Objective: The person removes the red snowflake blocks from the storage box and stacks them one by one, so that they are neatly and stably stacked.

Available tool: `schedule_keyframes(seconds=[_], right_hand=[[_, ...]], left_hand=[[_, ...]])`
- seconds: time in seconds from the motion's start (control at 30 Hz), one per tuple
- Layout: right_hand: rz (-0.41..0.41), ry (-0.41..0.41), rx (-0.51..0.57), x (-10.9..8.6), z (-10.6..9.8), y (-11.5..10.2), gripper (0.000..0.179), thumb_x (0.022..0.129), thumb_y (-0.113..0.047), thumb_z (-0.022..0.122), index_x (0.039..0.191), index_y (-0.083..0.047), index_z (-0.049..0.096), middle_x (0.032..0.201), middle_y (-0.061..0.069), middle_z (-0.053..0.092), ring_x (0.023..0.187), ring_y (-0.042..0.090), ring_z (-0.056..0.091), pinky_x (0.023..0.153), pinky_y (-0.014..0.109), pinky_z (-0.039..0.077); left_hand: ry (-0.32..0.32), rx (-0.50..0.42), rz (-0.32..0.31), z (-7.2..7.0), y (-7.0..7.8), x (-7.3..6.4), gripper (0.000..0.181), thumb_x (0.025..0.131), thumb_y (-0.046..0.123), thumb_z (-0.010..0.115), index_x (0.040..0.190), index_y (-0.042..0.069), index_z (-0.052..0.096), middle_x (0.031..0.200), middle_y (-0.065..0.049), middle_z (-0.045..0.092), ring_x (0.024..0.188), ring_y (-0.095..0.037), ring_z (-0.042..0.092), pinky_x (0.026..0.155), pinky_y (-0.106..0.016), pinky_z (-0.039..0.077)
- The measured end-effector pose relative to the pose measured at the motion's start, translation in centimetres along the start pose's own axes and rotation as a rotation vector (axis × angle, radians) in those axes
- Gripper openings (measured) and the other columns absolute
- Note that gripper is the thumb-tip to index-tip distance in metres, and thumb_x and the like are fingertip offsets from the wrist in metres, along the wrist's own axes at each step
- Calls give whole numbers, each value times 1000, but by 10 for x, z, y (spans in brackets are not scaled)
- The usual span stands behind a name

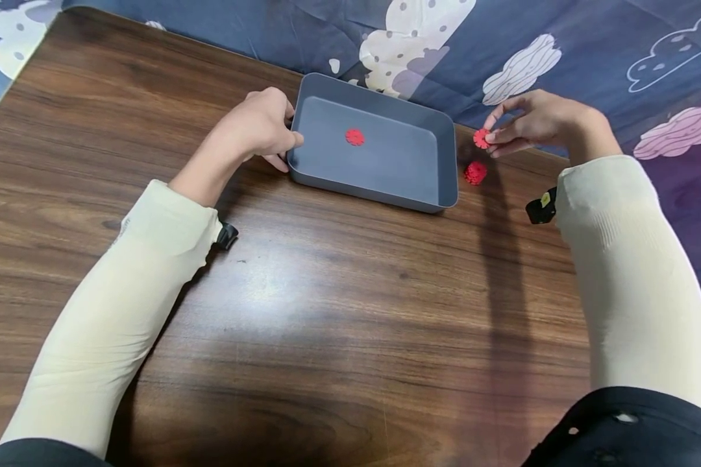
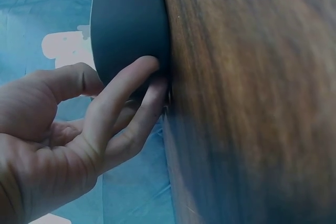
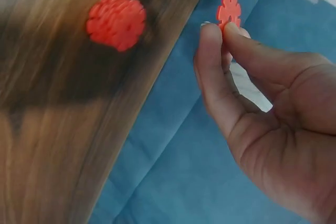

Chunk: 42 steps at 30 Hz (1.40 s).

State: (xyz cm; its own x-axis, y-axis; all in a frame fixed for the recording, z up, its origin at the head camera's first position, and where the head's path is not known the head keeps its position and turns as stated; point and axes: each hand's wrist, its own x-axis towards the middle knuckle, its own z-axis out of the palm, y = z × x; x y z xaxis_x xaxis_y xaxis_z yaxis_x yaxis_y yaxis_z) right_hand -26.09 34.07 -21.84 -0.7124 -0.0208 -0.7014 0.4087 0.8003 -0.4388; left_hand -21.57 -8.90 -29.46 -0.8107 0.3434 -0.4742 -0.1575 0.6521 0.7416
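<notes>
A grey rectangular tray lies on the table, with one red notched disc flat on its floor. My left hand grips the tray's left end, thumb over the rim. From the left wrist view, the fingers of that left hand press against the outer wall of the tray. Past the tray's right end, my right hand pinches a single red notched disc between thumb and fingertips, held above the table. Just below it stands a small stack of red notched discs.
The wooden table extends toward me and off to the left. Behind the tray hangs a blue patterned cloth, close to the table's back edge and to my right hand.
</notes>
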Motion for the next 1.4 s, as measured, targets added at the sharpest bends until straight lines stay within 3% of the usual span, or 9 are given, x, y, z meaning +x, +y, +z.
schedule_keyframes(seconds=[0.1, 0.4, 0.67, 0.8, 1.0, 1.13, 1.37, 1.4], right_hand=[[26, -16, 72, 1, -2, 9, 21, 109, 2, 56, 113, -17, 65, 93, -3, 76, 87, 11, 79, 84, 26, 72], [73, -33, 195, 3, -1, 35, 26, 108, 6, 56, 104, -16, 70, 97, 0, 72, 88, 14, 79, 86, 28, 72], [43, -34, 206, 8, 8, 46, 24, 106, 11, 55, 110, -10, 65, 99, 1, 69, 90, 15, 77, 88, 29, 72], [43, -33, 196, 10, 12, 50, 21, 106, 11, 54, 114, -8, 61, 98, 0, 70, 89, 14, 77, 87, 27, 72], [38, -22, 193, 11, 17, 53, 24, 105, 13, 54, 113, -8, 62, 97, -1, 69, 87, 13, 76, 89, 28, 71], [38, -21, 207, 11, 20, 54, 23, 105, 11, 57, 110, -9, 65, 96, -2, 71, 87, 13, 77, 87, 27, 72], [29, -3, 212, 10, 23, 55, 20, 105, 8, 61, 104, -11, 68, 93, -2, 74, 85, 12, 77, 84, 25, 71], [28, 0, 207, 9, 23, 54, 19, 105, 6, 61, 104, -11, 69, 93, -3, 74, 85, 11, 77, 85, 25, 71]], left_hand=[[7, 7, -13, 0, -1, 0, 70, 108, 13, 56, 169, -2, 24, 175, -29, -1, 95, -16, 82, 86, -24, 71], [20, 10, -2, 1, 0, 1, 72, 107, 11, 61, 168, -4, 26, 175, -31, -4, 83, -12, 82, 87, -23, 70], [15, -44, 10, 1, -3, 1, 74, 104, 7, 61, 167, -6, 24, 171, -28, 28, 102, -23, 81, 81, -26, 72], [14, -36, 12, 1, -3, 2, 75, 104, 8, 61, 168, -6, 24, 169, -28, 32, 106, -25, 80, 80, -26, 72], [6, -18, 5, 1, -2, 2, 74, 107, 11, 59, 169, -3, 22, 175, -29, 12, 113, -27, 78, 81, -25, 72], [4, 7, 8, 0, -2, 1, 74, 107, 12, 59, 169, -3, 21, 172, -28, 23, 105, -23, 80, 81, -25, 72], [5, 24, 2, 0, -2, 3, 75, 106, 13, 60, 170, -1, 22, 175, -30, 8, 88, -12, 80, 83, -24, 71], [4, 28, 4, 0, -2, 3, 75, 106, 13, 59, 170, -1, 22, 174, -30, 12, 85, -10, 80, 83, -24, 71]])
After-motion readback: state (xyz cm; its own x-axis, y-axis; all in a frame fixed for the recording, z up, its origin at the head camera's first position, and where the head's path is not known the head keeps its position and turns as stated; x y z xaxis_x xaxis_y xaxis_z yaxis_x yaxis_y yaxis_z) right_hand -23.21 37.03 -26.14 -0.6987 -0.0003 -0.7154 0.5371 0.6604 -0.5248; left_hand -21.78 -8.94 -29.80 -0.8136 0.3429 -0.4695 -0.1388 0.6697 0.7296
